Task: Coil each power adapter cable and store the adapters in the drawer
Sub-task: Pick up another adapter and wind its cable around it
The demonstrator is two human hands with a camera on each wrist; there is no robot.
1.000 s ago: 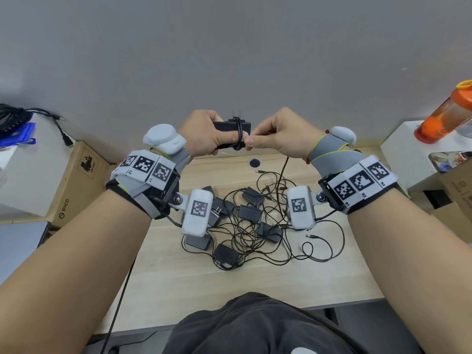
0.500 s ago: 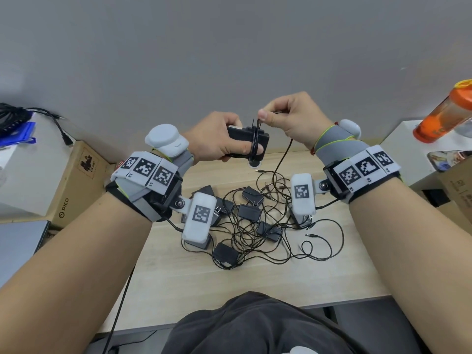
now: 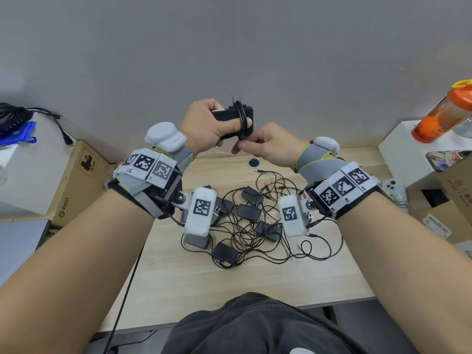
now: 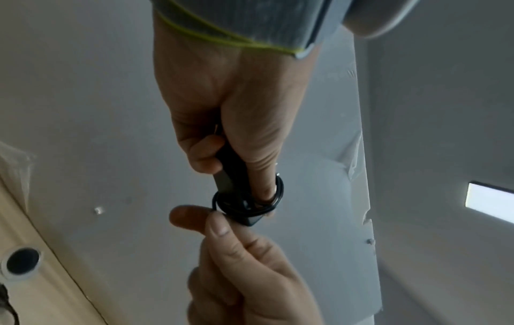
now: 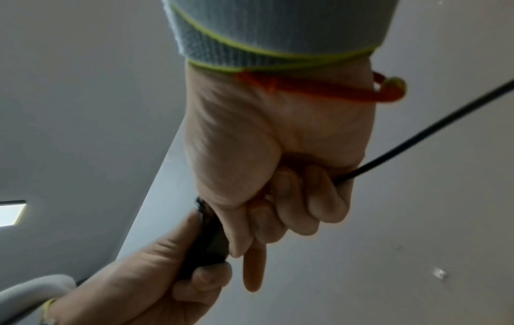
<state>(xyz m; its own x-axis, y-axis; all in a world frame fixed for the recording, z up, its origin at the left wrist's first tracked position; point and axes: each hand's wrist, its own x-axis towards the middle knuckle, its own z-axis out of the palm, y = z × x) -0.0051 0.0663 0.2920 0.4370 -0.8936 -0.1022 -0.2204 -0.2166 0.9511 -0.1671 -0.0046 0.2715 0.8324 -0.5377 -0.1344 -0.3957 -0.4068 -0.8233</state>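
Left hand grips the adapter; right hand just below pinches its cable.

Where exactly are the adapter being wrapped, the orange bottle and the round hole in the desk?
adapter (image 3: 224, 116), head view, on its black body left of the wound cable.
orange bottle (image 3: 444, 116), head view, on its orange side.
round hole (image 3: 254, 163), head view, on its dark centre.
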